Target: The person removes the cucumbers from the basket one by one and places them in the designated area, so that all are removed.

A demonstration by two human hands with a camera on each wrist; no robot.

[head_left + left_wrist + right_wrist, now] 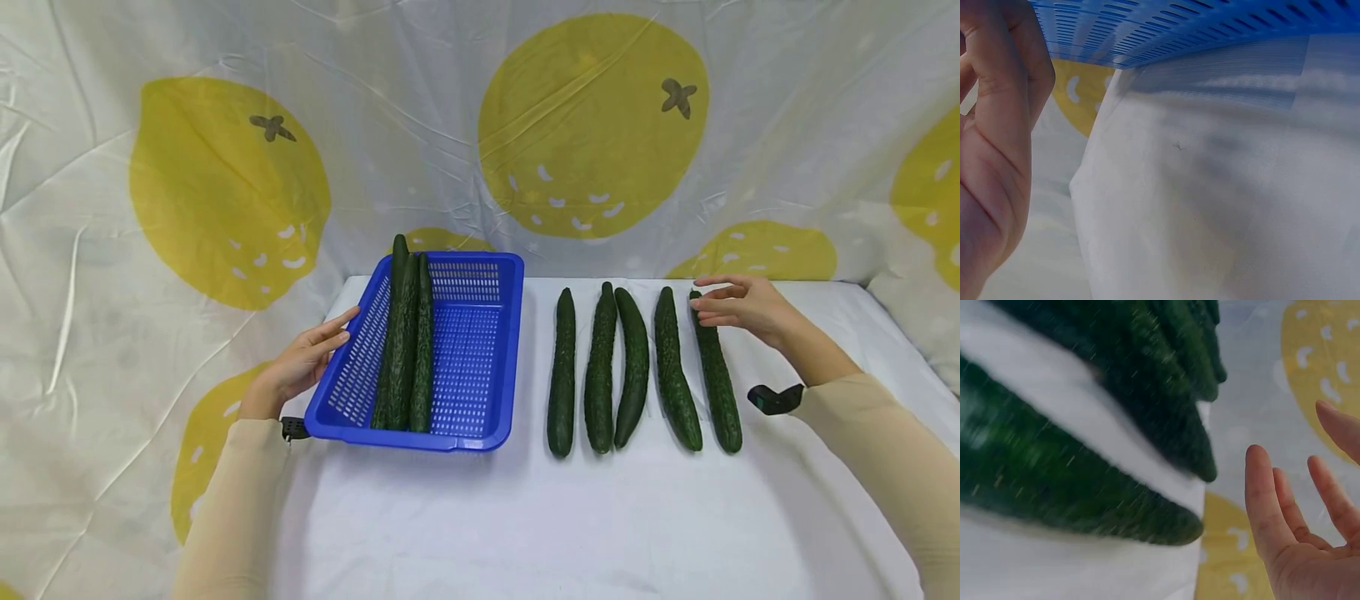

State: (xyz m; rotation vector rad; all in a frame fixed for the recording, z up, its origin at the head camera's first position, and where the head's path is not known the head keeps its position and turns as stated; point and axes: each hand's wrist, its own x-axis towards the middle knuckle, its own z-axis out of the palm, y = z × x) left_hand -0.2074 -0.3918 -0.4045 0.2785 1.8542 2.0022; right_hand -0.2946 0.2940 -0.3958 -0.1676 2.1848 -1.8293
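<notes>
Five cucumbers point(636, 367) lie across a gap from the basket rim point(511, 350).

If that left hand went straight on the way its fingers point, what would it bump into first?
Probably the blue basket, at its left side: the left hand reaches right up to its edge, though whether it touches is unclear.
</notes>
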